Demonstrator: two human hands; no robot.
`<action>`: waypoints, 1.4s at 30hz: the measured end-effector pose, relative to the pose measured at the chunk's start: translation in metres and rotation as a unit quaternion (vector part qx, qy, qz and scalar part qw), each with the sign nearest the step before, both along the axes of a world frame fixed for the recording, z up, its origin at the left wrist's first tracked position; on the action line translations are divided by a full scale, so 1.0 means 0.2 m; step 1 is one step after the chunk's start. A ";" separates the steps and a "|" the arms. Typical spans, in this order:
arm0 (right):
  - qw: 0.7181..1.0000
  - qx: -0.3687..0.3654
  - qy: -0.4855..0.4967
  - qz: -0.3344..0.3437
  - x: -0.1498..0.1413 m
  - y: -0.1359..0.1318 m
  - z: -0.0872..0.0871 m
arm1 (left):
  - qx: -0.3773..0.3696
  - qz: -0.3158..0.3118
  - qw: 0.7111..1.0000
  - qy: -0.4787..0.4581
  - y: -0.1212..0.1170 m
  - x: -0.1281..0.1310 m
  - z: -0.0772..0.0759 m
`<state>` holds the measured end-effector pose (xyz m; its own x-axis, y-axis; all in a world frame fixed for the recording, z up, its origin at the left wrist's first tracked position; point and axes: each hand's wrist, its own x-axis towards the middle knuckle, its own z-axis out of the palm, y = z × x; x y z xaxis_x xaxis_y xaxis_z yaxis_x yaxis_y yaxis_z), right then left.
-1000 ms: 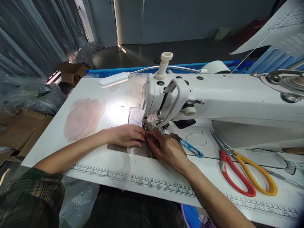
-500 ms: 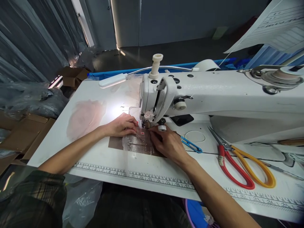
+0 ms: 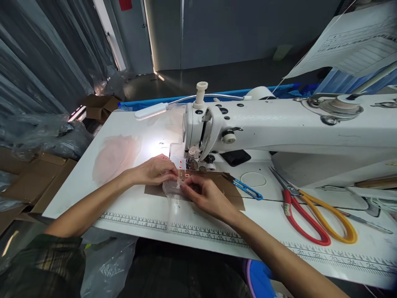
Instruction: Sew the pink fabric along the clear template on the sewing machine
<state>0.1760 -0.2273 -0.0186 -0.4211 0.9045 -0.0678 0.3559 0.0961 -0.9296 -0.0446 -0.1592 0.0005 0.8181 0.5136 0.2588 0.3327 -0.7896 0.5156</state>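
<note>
Before the sewing machine (image 3: 257,124), left hand (image 3: 156,170) and right hand (image 3: 207,193), nearly closed, pinch sheer fabric (image 3: 171,190); likely light, slippery, best held near edges.

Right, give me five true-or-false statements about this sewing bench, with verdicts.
1. The left hand and right hand both touch the sheer pale fabric. True.
2. The slotted blue plastic tool is in the right hand's grip. False: the tool lies apart from that hand.
3. The white lamp with a flexible metal neck hangs above the white tabletop. True.
4. The scissors with red and yellow handles lie left of both hands. False: the scissors lie to their right.
5. The rounded pile of translucent pink fabric lies on the tabletop. True.
</note>
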 end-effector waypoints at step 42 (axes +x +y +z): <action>0.947 0.243 -0.204 0.043 0.17 0.18 -0.09 | 0.303 -0.007 0.953 -0.027 -0.20 0.03 -0.15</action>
